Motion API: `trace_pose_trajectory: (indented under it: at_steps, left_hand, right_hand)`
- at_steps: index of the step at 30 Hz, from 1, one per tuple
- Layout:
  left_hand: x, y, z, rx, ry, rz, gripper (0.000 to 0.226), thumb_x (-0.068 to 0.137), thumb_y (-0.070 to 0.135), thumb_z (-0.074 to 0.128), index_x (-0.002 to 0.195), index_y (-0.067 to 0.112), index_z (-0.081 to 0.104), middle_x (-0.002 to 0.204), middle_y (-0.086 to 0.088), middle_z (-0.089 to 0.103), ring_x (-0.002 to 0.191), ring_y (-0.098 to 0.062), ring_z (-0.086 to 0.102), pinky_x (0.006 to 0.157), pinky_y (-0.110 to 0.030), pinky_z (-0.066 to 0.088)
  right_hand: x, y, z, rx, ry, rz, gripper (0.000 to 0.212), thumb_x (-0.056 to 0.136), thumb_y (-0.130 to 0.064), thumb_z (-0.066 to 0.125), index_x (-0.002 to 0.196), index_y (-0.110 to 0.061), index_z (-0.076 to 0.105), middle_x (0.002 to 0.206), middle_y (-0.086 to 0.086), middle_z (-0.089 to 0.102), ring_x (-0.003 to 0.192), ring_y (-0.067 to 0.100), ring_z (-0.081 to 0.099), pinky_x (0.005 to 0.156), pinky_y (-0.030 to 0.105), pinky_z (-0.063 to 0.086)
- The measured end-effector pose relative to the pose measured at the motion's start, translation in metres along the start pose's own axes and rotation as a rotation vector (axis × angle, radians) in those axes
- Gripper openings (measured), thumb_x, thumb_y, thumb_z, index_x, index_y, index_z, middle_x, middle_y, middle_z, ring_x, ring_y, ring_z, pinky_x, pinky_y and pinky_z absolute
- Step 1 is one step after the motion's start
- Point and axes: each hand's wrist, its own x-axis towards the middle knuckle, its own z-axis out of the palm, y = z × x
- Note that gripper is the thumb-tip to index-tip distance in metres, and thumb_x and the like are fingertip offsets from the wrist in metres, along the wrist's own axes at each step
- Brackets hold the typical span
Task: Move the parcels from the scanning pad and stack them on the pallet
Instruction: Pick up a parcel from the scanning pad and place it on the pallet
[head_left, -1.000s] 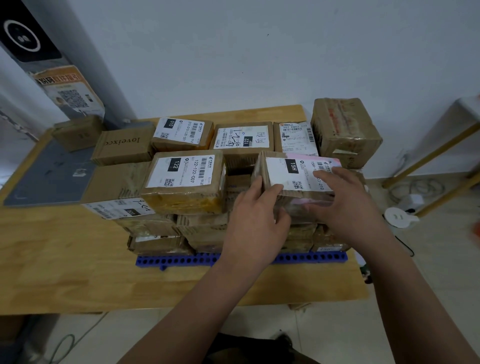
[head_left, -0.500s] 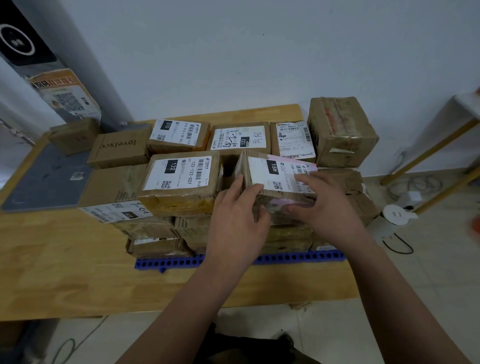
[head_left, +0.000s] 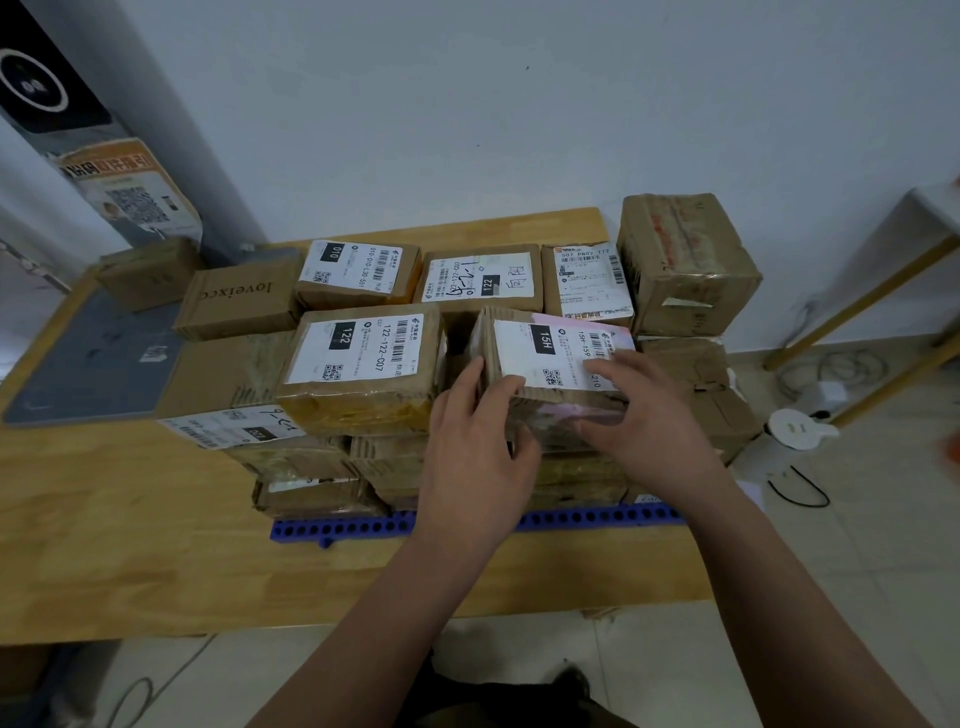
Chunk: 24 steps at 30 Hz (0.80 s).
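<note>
Now the left hand (head_left: 478, 457) grips the parcel (head_left: 540, 358) at its left side. The right hand (head_left: 644, 421) has its fingers (head_left: 608, 359) curled over the parcel's top and front. The parcel is on top of the stack (head_left: 311, 467) on the pallet (head_left: 343, 530).

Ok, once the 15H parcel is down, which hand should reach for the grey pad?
Probably left. The left hand holds the 15H parcel on its left, toward the grey pad; the right hand would have to cross the stack.

15H parcel (head_left: 556, 358) slides left, now nearer 122 parcel (head_left: 363, 364). Left hand (head_left: 483, 452) goes left with it, grips its near left corner. Right hand (head_left: 649, 421) follows, fingertips (head_left: 602, 366) on its label (head_left: 524, 348).
</note>
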Motion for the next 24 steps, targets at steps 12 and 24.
trace_pose_trajectory:
  at_steps: [12, 24]
  left_hand:
    - [0.003, 0.000, 0.003, 0.123, 0.060, 0.091, 0.052, 0.084, 0.015, 0.068, 0.132, 0.020, 0.051, 0.150, -0.008, 0.030, 0.136, -0.029, 0.032, 0.101, -0.044, 0.046]
    - [0.013, -0.012, -0.051, 0.313, 0.181, 0.116, 0.043, 0.078, 0.018, 0.073, 0.119, 0.024, 0.063, 0.128, -0.003, 0.059, 0.112, -0.027, 0.057, 0.082, -0.043, 0.054]
  right_hand:
    - [-0.006, -0.005, 0.002, -0.132, 0.016, 0.006, 0.063, 0.085, -0.041, 0.069, 0.142, -0.026, 0.046, 0.157, 0.004, 0.023, 0.143, 0.027, 0.026, 0.111, 0.048, 0.035]
    - [-0.002, -0.064, 0.014, -0.231, -0.049, -0.209, 0.066, 0.091, -0.035, 0.064, 0.149, -0.031, 0.034, 0.161, 0.000, 0.014, 0.150, 0.024, 0.000, 0.120, 0.047, 0.018]
